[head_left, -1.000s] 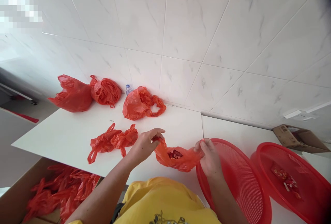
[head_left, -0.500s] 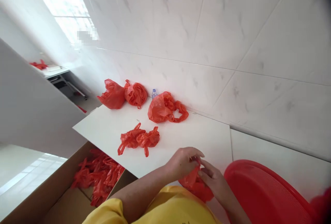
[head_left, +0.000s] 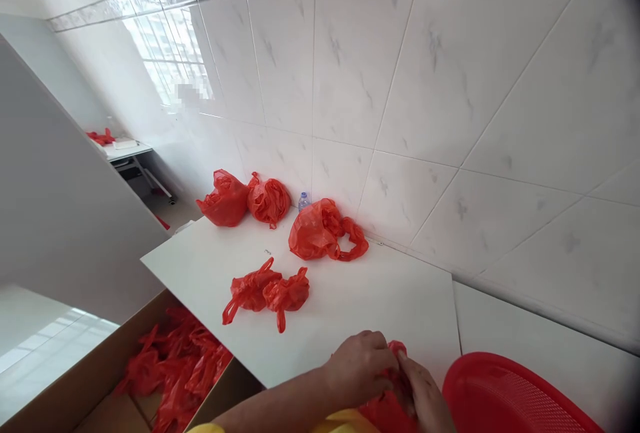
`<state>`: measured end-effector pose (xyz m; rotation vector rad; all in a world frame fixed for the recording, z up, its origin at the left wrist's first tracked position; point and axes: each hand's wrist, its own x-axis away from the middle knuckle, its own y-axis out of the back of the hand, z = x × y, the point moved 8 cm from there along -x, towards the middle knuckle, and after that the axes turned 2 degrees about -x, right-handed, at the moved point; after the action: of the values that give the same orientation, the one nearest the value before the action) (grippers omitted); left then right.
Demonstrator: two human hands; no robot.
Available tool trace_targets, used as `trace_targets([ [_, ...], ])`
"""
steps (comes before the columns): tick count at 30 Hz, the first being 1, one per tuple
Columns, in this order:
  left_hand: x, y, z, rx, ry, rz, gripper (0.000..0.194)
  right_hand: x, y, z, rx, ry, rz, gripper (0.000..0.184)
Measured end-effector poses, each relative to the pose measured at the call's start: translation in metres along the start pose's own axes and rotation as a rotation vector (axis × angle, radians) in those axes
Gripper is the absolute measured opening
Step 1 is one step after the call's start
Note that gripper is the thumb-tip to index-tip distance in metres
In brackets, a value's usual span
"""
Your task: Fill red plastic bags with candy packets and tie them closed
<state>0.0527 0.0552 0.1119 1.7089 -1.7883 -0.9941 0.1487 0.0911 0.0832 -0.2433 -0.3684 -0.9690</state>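
Low in the view, close to my body, both hands are on one red plastic bag (head_left: 383, 413). My left hand (head_left: 363, 369) has its fingers curled around the top of the bag. From the other side, my right hand (head_left: 425, 396) grips the bag with its thumb on the red plastic. Part of the bag is hidden behind my hands and cut off by the lower edge. On the white table (head_left: 350, 299), two small knotted red bags (head_left: 287, 293) lie side by side, left of and beyond my hands.
Along the tiled wall stand larger red bags (head_left: 227, 199) and a small clear bottle (head_left: 304, 201). A red plastic basket (head_left: 500, 386) is at the right. Lower left, a cardboard box (head_left: 90, 359) holds several red bags. A grey partition (head_left: 50, 186) rises at the left.
The view has tilted up, showing more wall. My hands now sit lower in view, and the fingers of both have closed more tightly around the red bag's top.
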Motion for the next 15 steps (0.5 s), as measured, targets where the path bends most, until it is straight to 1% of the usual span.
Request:
trace_targets([
  [2,0.0,-0.006,0.006,0.004,0.032,-0.011,0.008,0.0,-0.002,-0.007,-0.048,-0.054,-0.005,0.052],
  [4,0.0,-0.004,0.012,0.042,0.093,-0.042,0.004,0.0,-0.001,-0.007,-0.072,-0.076,-0.013,0.051],
  [7,0.001,0.011,0.025,0.131,0.236,-0.128,0.014,0.001,0.003,0.004,-0.079,-0.034,-0.038,0.046],
  [9,0.003,0.023,0.029,0.193,0.3,-0.171,0.016,0.001,0.006,0.009,-0.131,-0.03,-0.043,0.045],
  [11,0.003,0.026,0.028,0.243,0.311,-0.16,0.015,-0.001,0.003,0.011,-0.165,-0.034,-0.014,0.046],
  [12,0.002,0.024,0.026,0.265,0.299,-0.132,0.018,-0.002,0.0,0.012,-0.168,-0.02,0.003,0.047],
  [14,-0.001,0.011,0.022,0.322,0.244,-0.066,0.03,-0.007,-0.006,0.015,-0.15,0.046,0.032,0.051],
  [15,-0.003,0.004,0.021,0.359,0.209,-0.054,0.032,-0.01,-0.008,0.017,-0.14,0.09,0.038,0.053],
])
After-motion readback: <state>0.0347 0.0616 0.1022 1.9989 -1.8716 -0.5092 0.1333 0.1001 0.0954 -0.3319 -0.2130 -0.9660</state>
